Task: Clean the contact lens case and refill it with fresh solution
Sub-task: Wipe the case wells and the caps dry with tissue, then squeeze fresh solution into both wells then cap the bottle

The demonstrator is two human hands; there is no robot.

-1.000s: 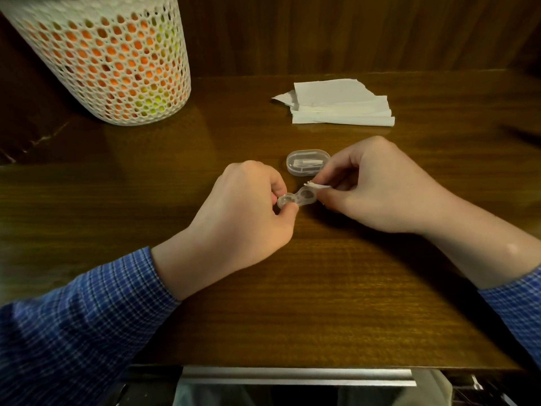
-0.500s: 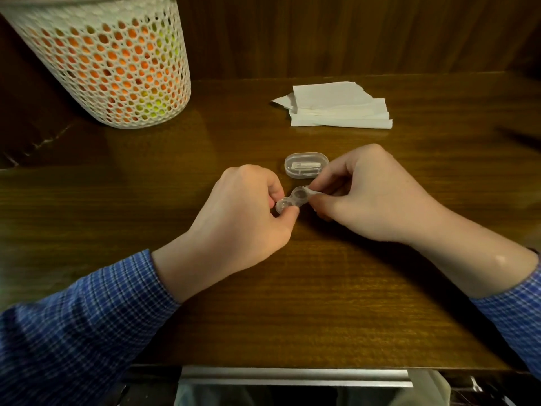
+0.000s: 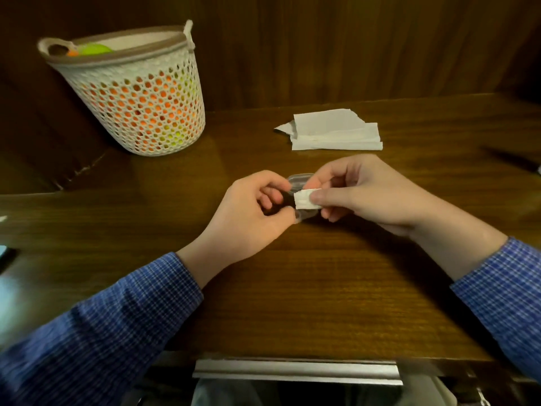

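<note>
My left hand point(image 3: 254, 212) pinches one end of a small clear contact lens case point(image 3: 306, 214) just above the wooden table point(image 3: 322, 288). My right hand point(image 3: 363, 194) grips a small folded piece of white tissue point(image 3: 304, 200) between thumb and forefinger, held over the case. Behind the hands a clear oval plastic box point(image 3: 298, 179) lies on the table, partly hidden by my fingers.
A stack of white tissues point(image 3: 333, 133) lies at the back of the table. A white perforated basket point(image 3: 131, 95) with orange and green contents stands at the back left. A dark object point(image 3: 515, 162) lies at the right edge, a phone-like object point(image 3: 6, 256) at the left edge.
The view has tilted up, showing the basket's rim. My right hand has lifted the tissue piece out of the case's well, so more of the tissue shows between thumb and finger.
</note>
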